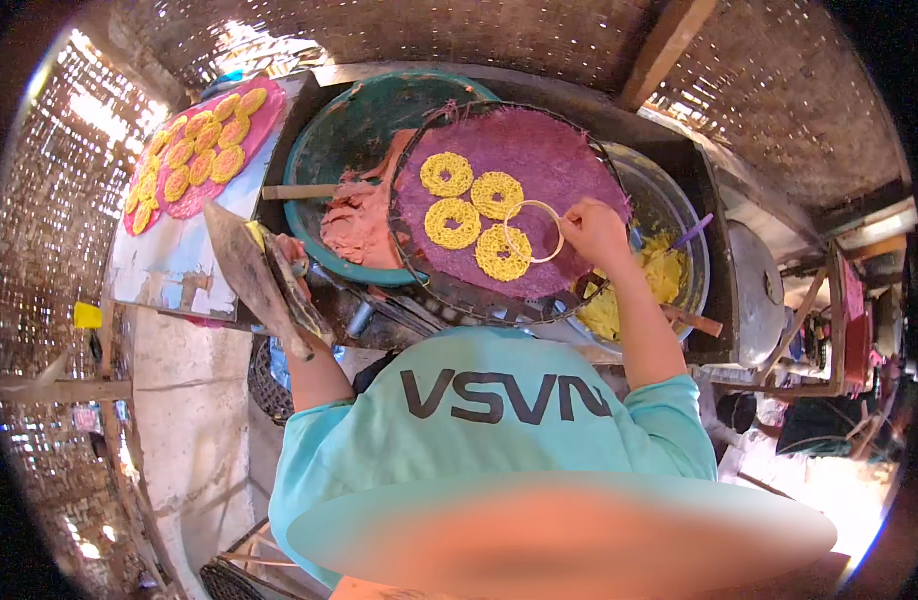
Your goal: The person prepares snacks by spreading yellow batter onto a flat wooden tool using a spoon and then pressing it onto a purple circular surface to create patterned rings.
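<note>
My right hand pinches a thin pale ring between thumb and fingers. The ring is over a purple mesh sheet on a round, dark-rimmed tray, and it partly overlaps one of several yellow lacy dough rounds with holes in their centres. In my left hand, left of the tray, is a worn two-part wooden tool, perhaps a dough press. A bit of yellow dough clings to it. The tool hides part of that hand.
A green basin with pink dough sits behind, partly under the tray. To the right, a clear basin contains yellow dough and a purple-handled utensil. Yellow-and-pink rounds lie on pink sheets at the left. A metal lid stands far right.
</note>
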Demonstrator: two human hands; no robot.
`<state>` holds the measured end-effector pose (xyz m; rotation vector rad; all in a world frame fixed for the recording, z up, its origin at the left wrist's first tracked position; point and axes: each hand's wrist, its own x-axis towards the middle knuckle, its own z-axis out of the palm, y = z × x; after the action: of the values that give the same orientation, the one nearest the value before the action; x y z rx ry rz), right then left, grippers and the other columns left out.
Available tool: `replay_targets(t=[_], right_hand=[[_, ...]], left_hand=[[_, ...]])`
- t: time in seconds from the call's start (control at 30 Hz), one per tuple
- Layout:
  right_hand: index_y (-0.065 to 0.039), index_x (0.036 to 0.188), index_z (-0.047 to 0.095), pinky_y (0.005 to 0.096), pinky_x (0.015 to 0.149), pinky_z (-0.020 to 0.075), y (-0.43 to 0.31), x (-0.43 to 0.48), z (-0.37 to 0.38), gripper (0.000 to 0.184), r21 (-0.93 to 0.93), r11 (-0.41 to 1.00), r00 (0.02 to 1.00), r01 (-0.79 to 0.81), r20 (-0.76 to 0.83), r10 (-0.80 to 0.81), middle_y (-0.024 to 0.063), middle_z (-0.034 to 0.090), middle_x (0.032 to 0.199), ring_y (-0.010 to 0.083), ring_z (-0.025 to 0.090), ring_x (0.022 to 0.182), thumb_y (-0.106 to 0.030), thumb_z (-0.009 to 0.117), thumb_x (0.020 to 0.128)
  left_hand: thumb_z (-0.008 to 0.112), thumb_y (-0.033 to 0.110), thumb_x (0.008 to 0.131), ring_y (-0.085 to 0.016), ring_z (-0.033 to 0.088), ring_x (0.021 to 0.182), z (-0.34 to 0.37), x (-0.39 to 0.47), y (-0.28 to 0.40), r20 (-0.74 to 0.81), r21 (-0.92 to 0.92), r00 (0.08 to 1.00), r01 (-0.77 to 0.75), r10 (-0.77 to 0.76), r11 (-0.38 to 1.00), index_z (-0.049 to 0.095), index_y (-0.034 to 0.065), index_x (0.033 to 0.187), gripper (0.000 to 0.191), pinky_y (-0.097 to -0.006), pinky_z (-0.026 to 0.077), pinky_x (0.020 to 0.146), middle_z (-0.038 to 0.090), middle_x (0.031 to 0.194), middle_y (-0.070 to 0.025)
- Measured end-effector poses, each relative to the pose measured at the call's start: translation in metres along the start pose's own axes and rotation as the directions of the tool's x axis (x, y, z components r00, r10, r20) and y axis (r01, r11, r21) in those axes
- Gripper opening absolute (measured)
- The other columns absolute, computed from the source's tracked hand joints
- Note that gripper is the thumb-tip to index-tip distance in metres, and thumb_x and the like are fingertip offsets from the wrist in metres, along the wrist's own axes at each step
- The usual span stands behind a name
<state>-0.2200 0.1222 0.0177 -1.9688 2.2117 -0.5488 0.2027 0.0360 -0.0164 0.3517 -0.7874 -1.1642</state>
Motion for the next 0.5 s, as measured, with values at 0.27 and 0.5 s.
replay_targets(t=[0.27, 0.5], right_hand=[[-0.011, 0.074, 0.064, 0.0403, 0.072, 0.0468, 0.021, -0.024, -0.01, 0.022, -0.075, 0.984, 0.986, -0.164, 0.026, 0.167, 0.0114, 0.059, 0.082, 0.0293, 0.057, 0.083, -0.03, 0.054, 0.071], [-0.012, 0.08, 0.065, 0.0418, 0.071, 0.0478, 0.022, -0.022, 0.0, 0.022, -0.047, 0.963, 0.961, -0.266, 0.061, 0.268, 0.012, 0.061, 0.087, 0.0319, 0.059, 0.081, -0.03, 0.055, 0.073]], left_hand=[[0.043, 0.045, 0.083, -0.015, 0.037, 0.049, -0.038, 0.011, 0.011, 0.197, 0.022, 0.977, -0.084, 0.078, 0.996, 0.046, 0.0075, 0.081, 0.038, -0.0302, 0.031, 0.05, 0.042, 0.055, -0.0022], [0.054, 0.028, 0.081, -0.013, 0.033, 0.056, -0.019, 0.012, -0.004, 0.17, -0.107, 0.985, 0.018, 0.001, 0.994, 0.039, 0.0107, 0.075, 0.024, -0.0284, 0.031, 0.058, 0.031, 0.059, 0.0017]])
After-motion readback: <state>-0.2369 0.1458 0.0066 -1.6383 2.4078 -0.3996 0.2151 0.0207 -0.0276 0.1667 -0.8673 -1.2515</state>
